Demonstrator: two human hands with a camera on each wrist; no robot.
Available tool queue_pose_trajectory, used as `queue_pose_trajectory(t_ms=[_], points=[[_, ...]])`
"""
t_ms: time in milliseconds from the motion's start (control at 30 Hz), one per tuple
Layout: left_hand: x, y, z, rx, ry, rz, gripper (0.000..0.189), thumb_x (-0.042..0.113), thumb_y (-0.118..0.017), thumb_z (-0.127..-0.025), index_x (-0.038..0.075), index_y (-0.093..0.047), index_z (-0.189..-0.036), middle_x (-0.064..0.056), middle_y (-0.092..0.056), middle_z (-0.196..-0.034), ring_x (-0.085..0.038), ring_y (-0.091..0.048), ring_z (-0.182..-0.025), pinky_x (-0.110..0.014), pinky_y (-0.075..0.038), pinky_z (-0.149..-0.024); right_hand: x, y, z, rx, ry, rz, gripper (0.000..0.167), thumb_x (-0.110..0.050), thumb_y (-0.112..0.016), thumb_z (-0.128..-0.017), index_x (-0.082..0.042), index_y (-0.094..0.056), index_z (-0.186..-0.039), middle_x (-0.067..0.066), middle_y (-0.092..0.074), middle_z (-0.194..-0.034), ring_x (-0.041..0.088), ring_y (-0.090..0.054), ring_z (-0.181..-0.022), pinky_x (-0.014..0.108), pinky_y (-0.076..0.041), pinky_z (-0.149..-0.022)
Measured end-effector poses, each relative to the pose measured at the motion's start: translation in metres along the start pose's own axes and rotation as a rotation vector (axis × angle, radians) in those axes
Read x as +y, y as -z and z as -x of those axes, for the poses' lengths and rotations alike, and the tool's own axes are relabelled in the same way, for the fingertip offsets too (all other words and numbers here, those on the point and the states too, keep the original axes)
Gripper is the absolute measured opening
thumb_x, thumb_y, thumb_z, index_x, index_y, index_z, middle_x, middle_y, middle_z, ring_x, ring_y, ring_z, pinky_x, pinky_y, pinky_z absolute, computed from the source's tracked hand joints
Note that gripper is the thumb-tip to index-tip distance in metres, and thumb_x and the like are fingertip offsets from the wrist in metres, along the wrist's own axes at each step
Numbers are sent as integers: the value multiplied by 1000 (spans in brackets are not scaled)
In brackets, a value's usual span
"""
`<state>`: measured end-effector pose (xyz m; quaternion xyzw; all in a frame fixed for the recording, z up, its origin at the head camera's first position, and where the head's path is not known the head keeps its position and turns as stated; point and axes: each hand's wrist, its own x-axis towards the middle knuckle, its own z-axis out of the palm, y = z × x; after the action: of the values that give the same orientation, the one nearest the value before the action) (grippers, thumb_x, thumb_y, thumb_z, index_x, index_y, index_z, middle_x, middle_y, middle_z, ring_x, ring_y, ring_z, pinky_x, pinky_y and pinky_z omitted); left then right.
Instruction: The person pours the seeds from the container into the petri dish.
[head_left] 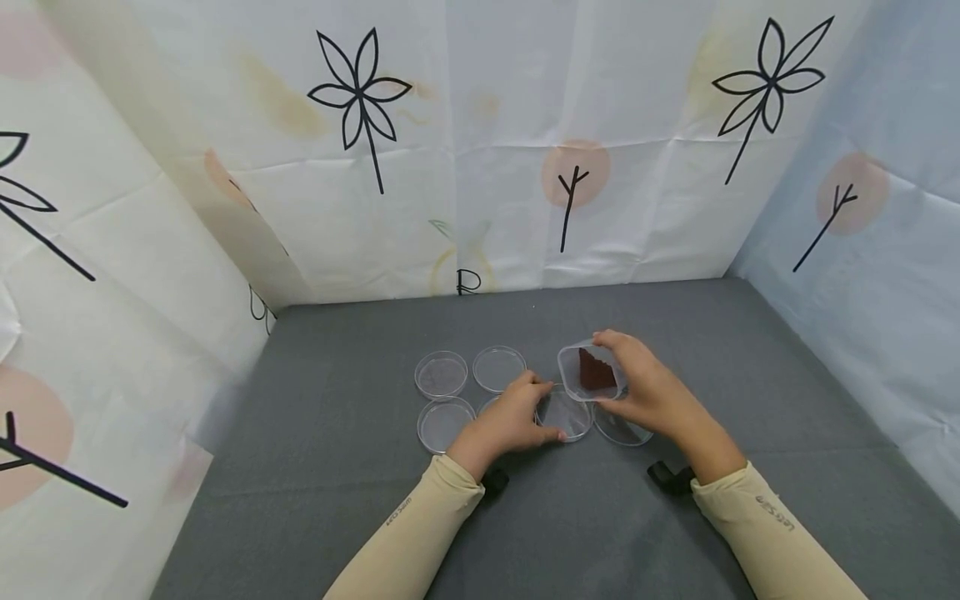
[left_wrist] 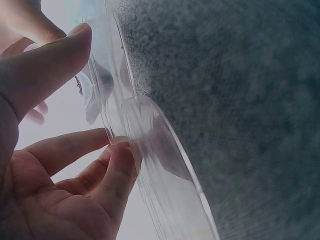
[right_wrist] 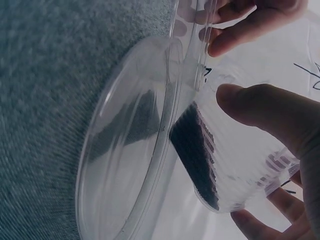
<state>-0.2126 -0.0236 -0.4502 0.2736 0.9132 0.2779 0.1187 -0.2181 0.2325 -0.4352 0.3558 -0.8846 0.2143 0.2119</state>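
Note:
My right hand grips a clear, square plastic container by its sides, thumb on one side and fingers on the other. Dark brown, grainy material lies gathered in it, and the container is tilted above the petri dishes. Thumb and fingers of my left hand hold a clear petri dish at opposite sides of its rim, low over the table. Another petri dish lies just right of it, partly under the container. In the left wrist view, the held petri dish overlaps a neighbouring one.
More petri dishes stand to the left: two at the back, one at front left, and one mostly hidden behind my left hand. Grey cloth covers the table. White printed sheets wall the back and sides.

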Motion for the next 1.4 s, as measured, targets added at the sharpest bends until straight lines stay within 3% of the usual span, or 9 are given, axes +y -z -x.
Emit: queue_pose_trajectory(t_ms=[567, 867, 1400], points=[[-1, 0, 0, 22, -34, -14, 81, 36, -88, -89, -2, -56, -152, -14, -58, -135, -22, -59, -115, -36, -53, -102, -8, -5, -2, 33, 108, 90, 97, 6, -103, -54, 7, -56, -138, 25, -61, -141, 47, -54, -136, 59, -49, -106], [-2, -1, 0, 11, -27, -6, 81, 37, -87, -90, -2, -54, -153, -15, -56, -139, -26, -59, -123, -39, -51, -107, -11, -7, -1, 31, 140, 144, 95, 3, -103, -56, 5, -56, -139, 24, -61, -141, 47, -54, -136, 60, -50, -106], [0, 0, 2, 26, -13, 37, 81, 35, -89, -89, 0, -55, -153, -12, -57, -135, -22, -59, -117, -37, -52, -105, -17, -8, -1, 29, 193, 215, 95, 0, -104, -57, 5, -57, -140, 25, -62, -142, 47, -55, -135, 60, -52, -103]])
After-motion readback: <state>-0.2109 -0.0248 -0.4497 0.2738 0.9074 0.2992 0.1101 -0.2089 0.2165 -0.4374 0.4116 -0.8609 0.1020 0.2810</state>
